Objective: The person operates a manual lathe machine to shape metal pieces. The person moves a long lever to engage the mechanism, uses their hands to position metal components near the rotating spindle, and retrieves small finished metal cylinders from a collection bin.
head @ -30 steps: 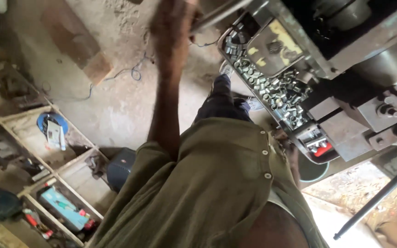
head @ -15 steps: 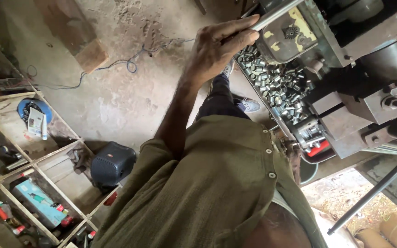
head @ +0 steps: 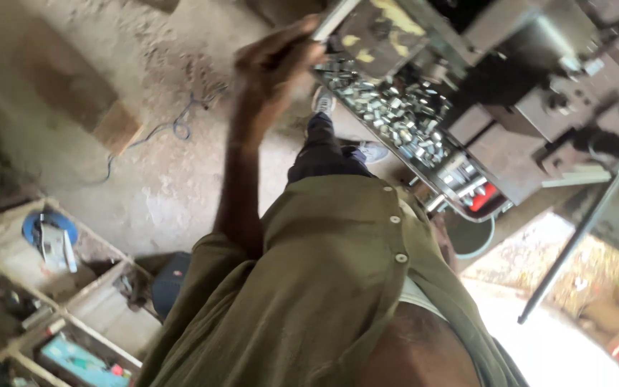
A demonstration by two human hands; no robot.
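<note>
Fingers of the left hand [head: 275, 63] were curled tight round the lower end of a pale metal lever bar [head: 332, 18], up at twelve o'clock in the view, with the forearm running down from it toward the olive shirt [head: 324, 287]. The grip was blurred, yet the hand plainly wrapped the bar rather than resting beside it. The right hand was nowhere in view, so its state could not be told. The bar ran up and to the right out of the top edge, along the near side of a grey metal machine [head: 524, 107] that filled the one-to-three o'clock quarter. Just beside the hand, toward two o'clock, sat the machine's tray [head: 444, 198], heaped with small shiny metal pieces [head: 395, 115]. The bar looked stiff, bare and smooth, likely heavy to swing and a little slick, so the far end, where the hand sat, seemed the sensible hold for leverage. At nine o'clock a blue cable [head: 173, 129] trailed over the dusty floor past a wooden block [head: 117, 126], and at seven to eight o'clock stood open wooden compartments [head: 73, 287] with a blue disc [head: 37, 223] and odd tools.
</note>
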